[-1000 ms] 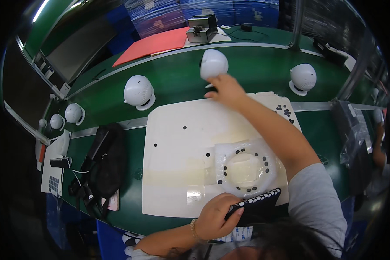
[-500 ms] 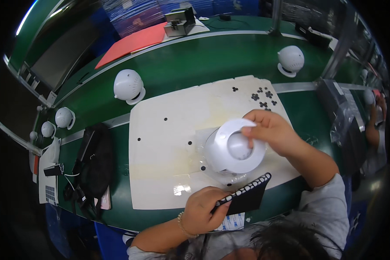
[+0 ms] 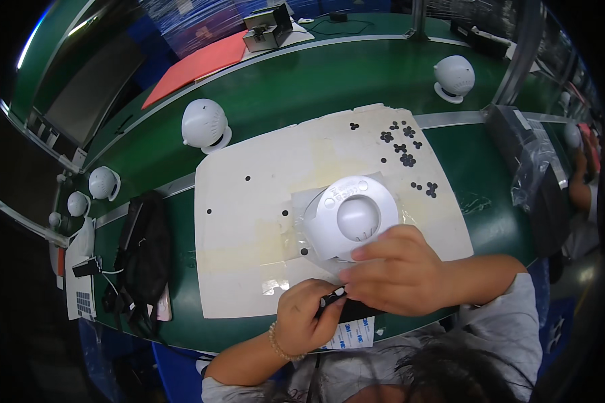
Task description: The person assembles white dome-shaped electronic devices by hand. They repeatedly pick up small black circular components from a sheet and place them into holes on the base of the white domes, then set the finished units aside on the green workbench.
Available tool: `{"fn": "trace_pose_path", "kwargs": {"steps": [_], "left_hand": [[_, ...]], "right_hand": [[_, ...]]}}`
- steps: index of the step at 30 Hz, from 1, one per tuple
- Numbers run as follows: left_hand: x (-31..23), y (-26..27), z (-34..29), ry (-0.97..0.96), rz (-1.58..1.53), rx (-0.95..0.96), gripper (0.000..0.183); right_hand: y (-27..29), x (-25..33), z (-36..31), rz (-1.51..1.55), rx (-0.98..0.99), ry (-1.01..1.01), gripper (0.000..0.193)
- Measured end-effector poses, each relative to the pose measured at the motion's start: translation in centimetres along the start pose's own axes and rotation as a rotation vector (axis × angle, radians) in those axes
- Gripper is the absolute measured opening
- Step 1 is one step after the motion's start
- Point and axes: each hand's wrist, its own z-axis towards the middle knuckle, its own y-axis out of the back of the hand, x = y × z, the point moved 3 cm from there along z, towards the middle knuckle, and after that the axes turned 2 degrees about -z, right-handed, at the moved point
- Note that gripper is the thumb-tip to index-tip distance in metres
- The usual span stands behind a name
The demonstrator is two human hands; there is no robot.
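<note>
My left hand (image 3: 307, 316) is closed on a black sheet (image 3: 361, 309) with pale round spots along its folded edge. My right hand (image 3: 403, 272) is bent over the same edge, its fingertips pinched against it; what they hold, if anything, is hidden. Just beyond lies a white rounded device (image 3: 358, 218) with its ring-shaped base turned up and pale round recesses on the ring. It rests on a thin clear sheet on the cream board (image 3: 235, 269). Small black round pads (image 3: 408, 160) sit singly and in clusters on the board.
More white devices stand on the green table, one at back left (image 3: 206, 125), one at back right (image 3: 454, 75). A black bag (image 3: 144, 248) lies at left, a dark box with plastic wrap (image 3: 528, 161) at right. A printed white sheet (image 3: 353, 334) shows at the near edge.
My right hand has left the device's ring and come down to the black sheet in my left hand. The ring is now uncovered.
</note>
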Motion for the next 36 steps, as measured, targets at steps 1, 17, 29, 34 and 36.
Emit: {"fn": "trace_pose_path", "kwargs": {"steps": [1,17,29,34,36], "left_hand": [[0.0,0.0,0.0,-0.007,-0.008,0.022,0.018],[1.2,0.1,-0.8,-0.026,0.068,0.051,0.022],[1.2,0.0,-0.5,-0.071,0.129,0.047,0.026],[1.0,0.1,0.1,-0.04,0.109,0.057,0.024],[0.5,0.2,0.6,-0.014,0.085,0.048,0.021]], "right_hand": [[0.0,0.2,-0.2,-0.043,-0.014,0.044,0.02],[-1.5,0.7,0.6,0.255,0.062,-0.08,0.035],[-1.7,0.6,0.3,0.271,0.051,-0.12,0.034],[-2.0,0.4,-0.3,0.345,0.008,-0.086,0.031],[-1.3,0.3,-0.4,0.36,0.04,-0.035,0.032]]}}
